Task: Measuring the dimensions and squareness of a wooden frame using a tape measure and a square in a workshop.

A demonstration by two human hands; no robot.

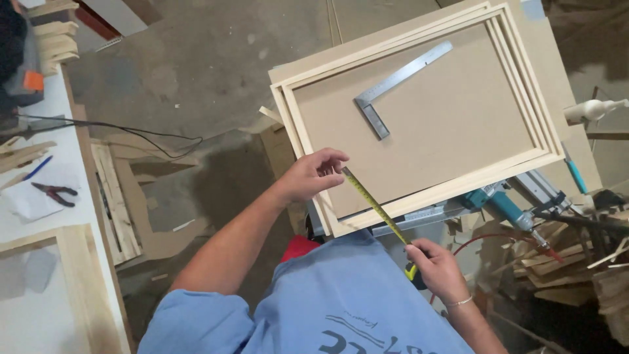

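Head view:
- A pale wooden frame [419, 190] is seen lying flat on a bench [557, 72], with a brown backing board [452, 124] set inside it.
- A steel try square [393, 85] is laid on the board, near its upper middle, apart from both hands.
- The left hand [314, 176] is placed at the near left corner of the frame; its fingers are pinched narrow on the free end of a yellow tape measure [375, 204], pressed against the frame's inner edge.
- The tape blade is drawn out diagonally across the frame's near rail, down toward the person's body.
- The right hand [438, 267] is closed around the tape's case, held just off the near edge of the frame, above the blue shirt [347, 301]. A thin bracelet is worn at that wrist.
- A teal power tool [501, 203] with a red hose [472, 242] is seen beside the frame's near right corner, partly under it.
- Scrap wood offcuts [563, 255] are piled at the right, below the bench edge.
- A second white bench [39, 216] is noted at the left, carrying red-handled pliers [56, 192], a blue pen [38, 168] and another pale frame [75, 275].
- A black cable [131, 131] is trailed from that bench over the concrete floor [196, 65].
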